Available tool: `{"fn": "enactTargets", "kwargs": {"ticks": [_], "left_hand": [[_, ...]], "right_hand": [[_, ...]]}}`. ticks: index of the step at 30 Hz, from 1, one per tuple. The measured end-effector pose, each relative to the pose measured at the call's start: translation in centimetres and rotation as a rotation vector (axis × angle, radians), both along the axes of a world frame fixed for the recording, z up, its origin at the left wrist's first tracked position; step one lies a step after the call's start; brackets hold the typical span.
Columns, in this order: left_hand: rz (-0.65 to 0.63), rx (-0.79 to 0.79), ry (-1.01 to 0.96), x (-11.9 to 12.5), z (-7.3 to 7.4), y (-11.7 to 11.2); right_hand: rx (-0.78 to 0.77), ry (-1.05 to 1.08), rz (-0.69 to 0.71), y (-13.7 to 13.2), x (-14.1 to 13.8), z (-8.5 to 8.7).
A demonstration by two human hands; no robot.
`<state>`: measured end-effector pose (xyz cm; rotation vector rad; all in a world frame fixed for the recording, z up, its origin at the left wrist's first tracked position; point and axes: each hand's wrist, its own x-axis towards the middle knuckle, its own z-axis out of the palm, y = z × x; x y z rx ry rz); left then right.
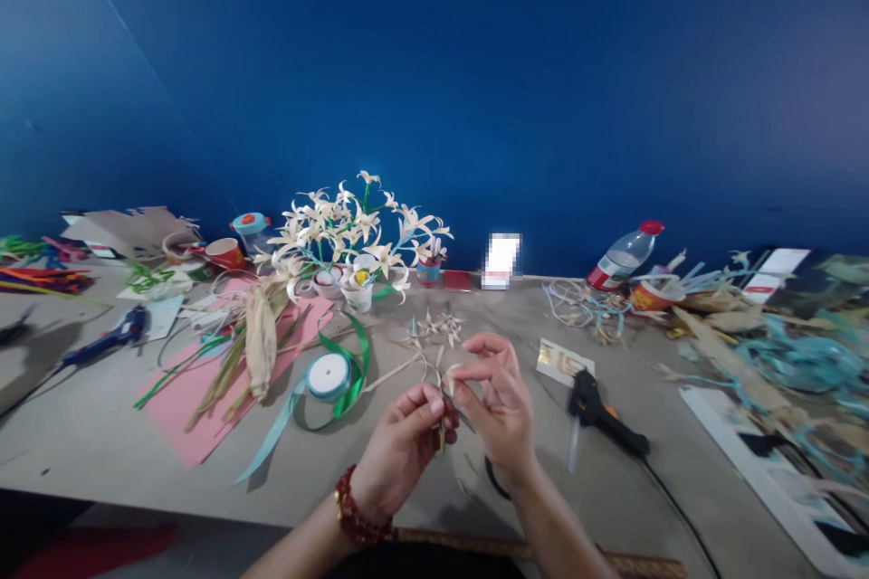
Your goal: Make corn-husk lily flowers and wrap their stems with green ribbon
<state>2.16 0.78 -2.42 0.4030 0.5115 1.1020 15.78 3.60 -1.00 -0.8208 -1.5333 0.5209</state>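
Observation:
My left hand [407,434], with a red bead bracelet on its wrist, pinches a thin stem with pale husk-like strips [442,443] between thumb and fingers. The strips fan out above the grip, and the stem's lower end sticks out below. My right hand [499,403] is closed at the fingertips on one pale petal-like strip [449,376] at the top of this piece. Just beyond my hands lie several small pale flower heads [444,326]. A roll of light blue ribbon [329,377] lies left of my hands, beside a curling green ribbon [358,371].
White handmade flowers [353,231] stand in cups at the back. Dried husks [262,344] lie on pink paper [183,421]. A black glue gun [604,416] with its cord is on the right, a blue glue gun [109,335] on the left. A plastic bottle [621,258] leans behind.

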Motion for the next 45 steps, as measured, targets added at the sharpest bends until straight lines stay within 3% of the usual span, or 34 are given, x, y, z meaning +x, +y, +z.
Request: {"fn": "enactTargets", "kwargs": {"ticks": [24, 28, 32, 36, 39, 45], "left_hand": [[-0.023, 0.024, -0.044, 0.0, -0.4, -0.1], [-0.009, 0.027, -0.050, -0.1, -0.1, -0.1], [-0.007, 0.046, -0.037, -0.2, -0.3, -0.1], [0.012, 0.083, 0.008, -0.2, -0.6, -0.2], [0.034, 0.113, 0.052, 0.0, -0.5, -0.3], [0.076, 0.174, 0.171, -0.2, -0.3, -0.5]], "right_hand": [[0.080, -0.051, -0.121, -0.2, -0.7, -0.5], [0.061, 0.027, -0.127, -0.7, -0.7, -0.5], [-0.030, 0.141, -0.105, -1.7, -0.6, -0.7], [-0.226, 0.230, 0.081, -2.6, -0.8, -1.2], [-0.328, 0.342, 0.136, -2.9, -1.1, -1.5], [-0.337, 0.376, 0.139, -3.0, -1.1, -1.6]]}}
